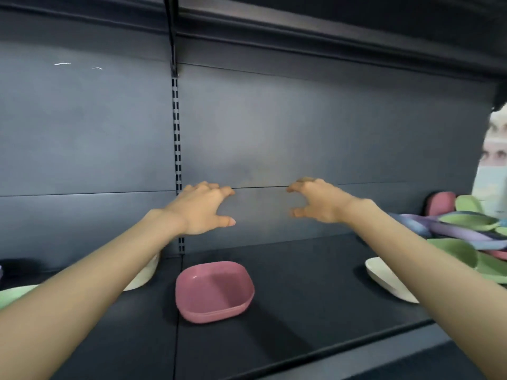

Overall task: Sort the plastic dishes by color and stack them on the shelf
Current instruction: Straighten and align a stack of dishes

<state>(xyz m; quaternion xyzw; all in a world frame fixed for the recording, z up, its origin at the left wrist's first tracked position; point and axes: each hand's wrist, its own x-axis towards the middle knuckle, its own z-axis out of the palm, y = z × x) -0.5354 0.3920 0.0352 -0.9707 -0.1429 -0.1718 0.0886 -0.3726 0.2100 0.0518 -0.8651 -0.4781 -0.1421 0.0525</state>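
A pink square plastic dish (215, 292) sits upright in the middle of the dark shelf (315, 311); it looks like two nested dishes. My left hand (204, 208) and my right hand (318, 201) hover above and behind it, facing each other, fingers loosely curved and holding nothing. A cream dish (142, 275) lies left of the pink one, partly hidden by my left forearm. Another cream dish (389, 281) lies to the right, partly under my right forearm. A green dish (13, 294) shows at the left edge.
A jumbled pile of green, purple, blue and pink dishes (466, 231) fills the shelf's right end. The dark back panel (274, 133) and a slotted upright (177, 133) stand behind my hands. Another shelf (301, 34) overhangs above.
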